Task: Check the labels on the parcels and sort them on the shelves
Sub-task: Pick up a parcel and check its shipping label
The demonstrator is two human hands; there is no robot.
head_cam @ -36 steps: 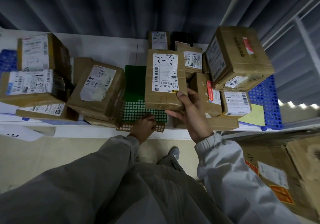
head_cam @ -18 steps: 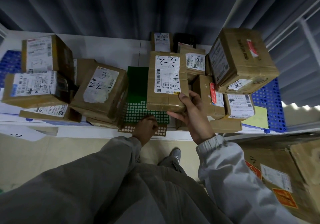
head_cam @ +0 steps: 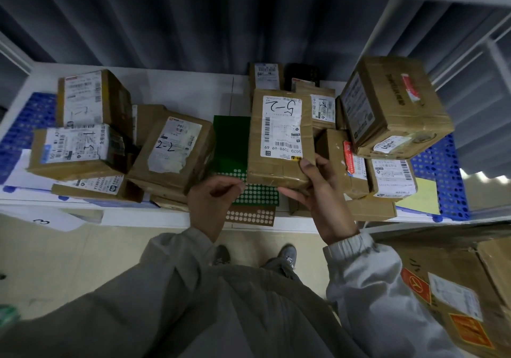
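Currently, in the head view, the right hand (head_cam: 318, 192) grips the near right corner of the parcel (head_cam: 279, 139), thumb on its top face by the label's (head_cam: 282, 125) lower edge, fingers curled under the near edge. The parcel sits at mid-shelf over the green sheet (head_cam: 231, 142), its near end lifted off the shelf (head_cam: 179, 92) by the hand; whether the far end rests on anything cannot be told.

Change noted: a second ago the left hand (head_cam: 213, 205) lay knuckled on the dotted card (head_cam: 250, 216) at the shelf's front lip. It has since risen and moved toward the parcel's near left corner, fingers loosely curled, holding nothing and just short of contact. The parcel itself has barely moved. Judgement: a two-handed hold is being prepared, so the label check looks finished and relocation is the likely next step.

Orientation: the parcel's long axis runs away from the person, near edge to far edge, roughly square to the shelf front. The label faces up and is printed upside down to the wearer; the handwritten mark reads "5-2" inverted, its top toward the person.

A box marked "2-2" (head_cam: 171, 150) stands just left, beyond the green sheet, and stacked boxes (head_cam: 387, 109) crowd the right side; clearance there is tight.
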